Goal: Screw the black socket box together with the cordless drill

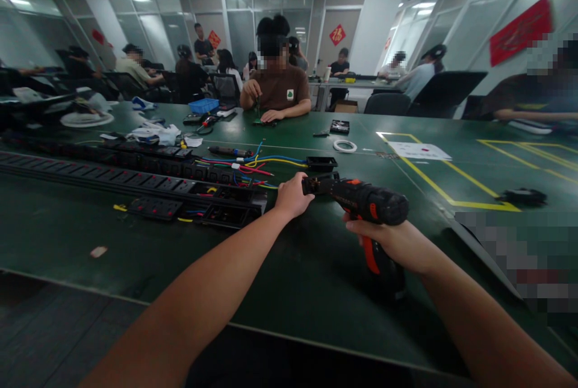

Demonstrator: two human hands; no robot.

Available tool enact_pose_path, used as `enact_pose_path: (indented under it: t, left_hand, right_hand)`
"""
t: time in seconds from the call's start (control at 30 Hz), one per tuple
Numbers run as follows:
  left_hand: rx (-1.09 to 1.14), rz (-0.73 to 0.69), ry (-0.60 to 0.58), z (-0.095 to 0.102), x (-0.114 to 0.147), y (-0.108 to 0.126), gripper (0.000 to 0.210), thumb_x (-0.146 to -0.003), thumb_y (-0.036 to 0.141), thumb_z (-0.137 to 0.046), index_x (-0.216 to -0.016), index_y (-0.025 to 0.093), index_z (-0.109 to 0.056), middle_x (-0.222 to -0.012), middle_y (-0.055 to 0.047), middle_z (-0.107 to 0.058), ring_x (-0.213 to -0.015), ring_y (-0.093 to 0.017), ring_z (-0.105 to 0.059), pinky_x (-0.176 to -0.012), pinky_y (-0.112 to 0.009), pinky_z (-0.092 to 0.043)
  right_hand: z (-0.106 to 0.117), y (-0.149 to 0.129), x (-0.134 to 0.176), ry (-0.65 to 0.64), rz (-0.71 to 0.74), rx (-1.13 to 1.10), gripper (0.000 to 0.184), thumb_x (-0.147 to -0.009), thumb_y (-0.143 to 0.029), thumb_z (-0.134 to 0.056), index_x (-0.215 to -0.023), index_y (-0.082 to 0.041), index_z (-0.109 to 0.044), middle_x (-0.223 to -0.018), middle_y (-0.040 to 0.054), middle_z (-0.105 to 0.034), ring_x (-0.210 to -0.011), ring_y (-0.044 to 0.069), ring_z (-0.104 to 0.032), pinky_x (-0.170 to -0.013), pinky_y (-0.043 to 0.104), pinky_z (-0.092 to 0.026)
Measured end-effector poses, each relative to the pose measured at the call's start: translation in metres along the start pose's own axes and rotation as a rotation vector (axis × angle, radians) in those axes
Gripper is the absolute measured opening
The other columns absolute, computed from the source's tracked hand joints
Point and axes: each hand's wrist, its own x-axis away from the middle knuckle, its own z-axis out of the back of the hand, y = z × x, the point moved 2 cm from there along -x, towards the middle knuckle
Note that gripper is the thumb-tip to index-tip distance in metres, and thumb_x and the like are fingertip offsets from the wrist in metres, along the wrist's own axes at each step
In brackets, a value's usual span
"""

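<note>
My right hand [383,237] is wrapped round the grip of a black and orange cordless drill [365,198], which points left above the table. At the drill's tip, my left hand [292,196] grips a small black part [310,185]; its kind is hard to make out, since fingers cover some of it. Blue, yellow and red wires [271,162] run behind my left hand to a black rectangular socket housing [321,163]. Left of that hand lies a long black power strip [112,174] with rows of outlets, and an open black frame [228,215] at its near end.
The green table [171,279] carries a screwdriver-like tool [230,151], a white cable coil [344,146], a blue basket [203,105] and a paper sheet [419,150] by yellow tape lines. Across the table a person [282,90] works with both hands; other people sit behind.
</note>
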Motion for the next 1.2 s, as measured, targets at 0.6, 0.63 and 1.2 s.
enact_pose_path:
  t: [0.6,0.63,1.2]
  left_hand:
    - [-0.017,-0.021,0.019,-0.0014,-0.0009,0.0008,0.049,-0.082,0.028,-0.080,-0.124,0.025,-0.055,-0.126,-0.009,-0.073,-0.119,-0.030,-0.068,-0.108,-0.045,-0.044]
    - [-0.017,-0.022,0.019,-0.0017,-0.0011,0.0005,0.049,-0.082,0.028,-0.080,-0.124,0.025,-0.055,-0.126,-0.009,-0.073,-0.119,-0.030,-0.068,-0.108,-0.044,-0.044]
    - [-0.030,-0.018,0.024,-0.0032,-0.0013,0.0006,0.050,-0.082,0.027,-0.079,-0.125,0.027,-0.053,-0.128,-0.007,-0.072,-0.122,-0.028,-0.067,-0.109,-0.043,-0.042]
  right_hand:
    - [-0.0013,0.0031,0.0014,0.011,0.017,0.020,0.030,-0.075,-0.047,-0.077,-0.093,-0.023,-0.075,-0.076,0.0015,-0.068,-0.076,0.025,-0.063,-0.073,0.039,-0.049]
    - [-0.0012,0.0032,0.0014,0.009,0.016,0.021,0.031,-0.075,-0.048,-0.077,-0.093,-0.022,-0.075,-0.077,0.0017,-0.068,-0.076,0.025,-0.063,-0.073,0.039,-0.049]
    - [-0.0036,-0.0047,-0.0023,0.006,0.079,0.058,0.034,-0.076,-0.051,-0.077,-0.094,-0.022,-0.074,-0.087,0.0032,-0.071,-0.083,0.026,-0.065,-0.081,0.040,-0.052]
